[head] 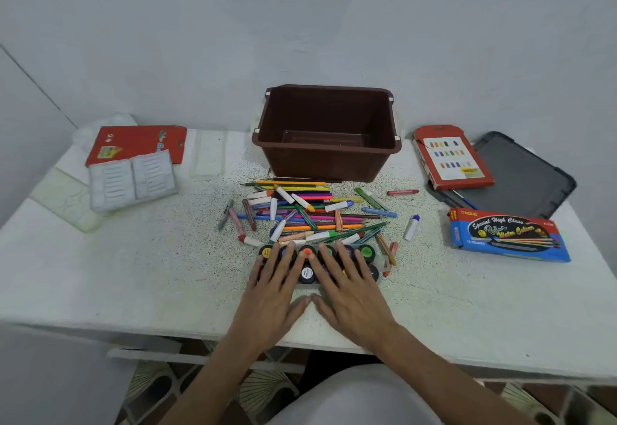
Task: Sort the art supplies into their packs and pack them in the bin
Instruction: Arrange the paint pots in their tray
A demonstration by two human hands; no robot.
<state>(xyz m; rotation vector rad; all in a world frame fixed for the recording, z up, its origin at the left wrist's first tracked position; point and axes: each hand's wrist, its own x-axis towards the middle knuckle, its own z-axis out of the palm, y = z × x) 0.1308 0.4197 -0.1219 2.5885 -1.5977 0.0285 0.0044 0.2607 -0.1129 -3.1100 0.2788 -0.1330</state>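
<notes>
Two hands are being held flat near the front edge of the table (100, 274). The left hand (277, 294) and the right hand (352, 291) are being rested, fingers straight and spread, on the set of paint pots (367, 252), with nothing being pinched or curled round. The pots are being shown seated in their clear tray, so this set alone is being judged as sorted.

Just beyond the fingertips, a pile of pencils, crayons and markers (300, 211) is being left mixed on the tabletop, with a red crayon (402, 192) and a white blue-capped tube (411, 227) lying apart on the right. Further right, a blue pencil box (507, 234) is lying closed, and beyond it a red carton (454, 157) is resting partly on a dark lid (527, 170). On the left, a white moulded insert (133, 177), apparently empty, is overlapping a red pack (137, 142).

Farthest off, the brown bin (327, 157) is standing open. No pack is being shown inside, though something clear may be lying on its floor. Nearly all the sorting, and all the packing, is being judged as left to do.
</notes>
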